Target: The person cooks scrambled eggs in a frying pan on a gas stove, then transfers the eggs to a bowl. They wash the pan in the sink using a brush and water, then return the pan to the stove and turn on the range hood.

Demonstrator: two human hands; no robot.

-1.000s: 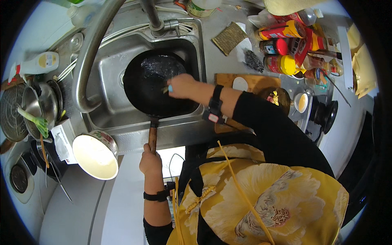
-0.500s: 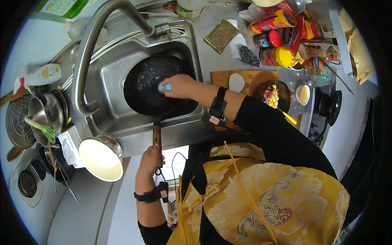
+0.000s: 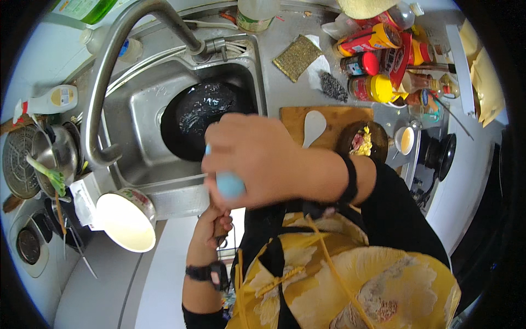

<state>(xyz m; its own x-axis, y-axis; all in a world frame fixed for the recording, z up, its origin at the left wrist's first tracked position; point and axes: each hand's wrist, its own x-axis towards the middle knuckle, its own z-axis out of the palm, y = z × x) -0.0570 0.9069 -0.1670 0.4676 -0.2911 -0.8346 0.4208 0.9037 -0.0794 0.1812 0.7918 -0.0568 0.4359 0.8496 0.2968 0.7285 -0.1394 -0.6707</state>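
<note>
A black frying pan (image 3: 183, 123) with a wooden handle tilts in the steel sink (image 3: 123, 156), wet and shiny inside. My left hand (image 3: 211, 226) is wrapped round its handle near the counter's front edge. Above the pan's near rim and the handle is my right hand (image 3: 255, 159), slightly blurred and closer to the camera. Its fingers are closed on a light blue round-ended scrubber (image 3: 229, 185). The scrubber's working side is hidden by the hand, and I cannot tell whether it touches the pan handle.
The faucet (image 3: 101, 93) arches over the sink's left side. A cream bowl (image 3: 123, 222) stands at the counter's front left. To the right lie a cutting board (image 3: 293, 118), a white paddle (image 3: 314, 127) and a dark dish (image 3: 348, 137) of chopped food. Jars (image 3: 378, 88) crowd behind.
My right hand has come up out of the pan toward me with the scrubber, now above the handle. The pan has shifted slightly, and my left hand has moved a little lower.
</note>
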